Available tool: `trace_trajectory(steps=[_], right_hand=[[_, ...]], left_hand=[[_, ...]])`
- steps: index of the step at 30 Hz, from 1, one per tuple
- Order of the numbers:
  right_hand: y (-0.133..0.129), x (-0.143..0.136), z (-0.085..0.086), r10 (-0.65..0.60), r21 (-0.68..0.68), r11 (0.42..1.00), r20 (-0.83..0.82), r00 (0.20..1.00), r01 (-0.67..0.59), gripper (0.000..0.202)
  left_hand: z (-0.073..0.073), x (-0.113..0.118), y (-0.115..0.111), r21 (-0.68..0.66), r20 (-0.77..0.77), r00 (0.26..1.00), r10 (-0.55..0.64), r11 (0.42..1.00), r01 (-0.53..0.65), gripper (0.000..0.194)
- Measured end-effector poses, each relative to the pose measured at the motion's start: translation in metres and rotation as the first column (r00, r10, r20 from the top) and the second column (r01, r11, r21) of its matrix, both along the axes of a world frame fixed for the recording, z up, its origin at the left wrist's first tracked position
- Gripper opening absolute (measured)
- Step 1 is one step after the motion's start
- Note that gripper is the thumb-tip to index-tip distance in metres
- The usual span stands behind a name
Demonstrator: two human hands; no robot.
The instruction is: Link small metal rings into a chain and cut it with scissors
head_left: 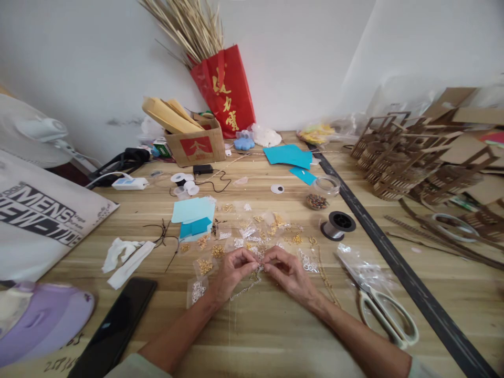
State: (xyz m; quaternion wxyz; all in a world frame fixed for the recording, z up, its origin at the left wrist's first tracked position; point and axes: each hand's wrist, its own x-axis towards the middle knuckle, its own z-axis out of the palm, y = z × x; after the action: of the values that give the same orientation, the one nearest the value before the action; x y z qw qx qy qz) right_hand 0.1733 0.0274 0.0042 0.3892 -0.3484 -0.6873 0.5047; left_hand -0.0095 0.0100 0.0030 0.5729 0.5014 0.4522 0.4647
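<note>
Hands (233,270) (289,272) tightly pinch silver chain (247,289).

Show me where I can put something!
There's bare table between the left forearm and right forearm, nearer than the silver chain, and between the phone and left forearm. Past the left hand and right hand, bags of gold bits crowd it.

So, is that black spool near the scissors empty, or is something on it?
Not empty: a grey strand shows wound around the core of the black spool. I can't tell how much is left.
</note>
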Motion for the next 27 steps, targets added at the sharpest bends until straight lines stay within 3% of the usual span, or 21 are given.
trace_trajectory(steps=[15,27], right_hand=[[0.0022,0.0008,-0.0022,0.011,0.039,0.999,0.014,1.000,-0.011,0.015],[0.0007,0.0008,-0.0018,0.021,0.062,0.998,0.054,0.998,-0.024,0.018]], left_hand=[[-0.0081,-0.0006,0.0023,0.000,0.019,0.999,0.036,0.999,-0.036,0.013],[-0.0058,0.0007,0.0024,-0.002,0.060,0.997,0.038,0.999,-0.038,0.014]])
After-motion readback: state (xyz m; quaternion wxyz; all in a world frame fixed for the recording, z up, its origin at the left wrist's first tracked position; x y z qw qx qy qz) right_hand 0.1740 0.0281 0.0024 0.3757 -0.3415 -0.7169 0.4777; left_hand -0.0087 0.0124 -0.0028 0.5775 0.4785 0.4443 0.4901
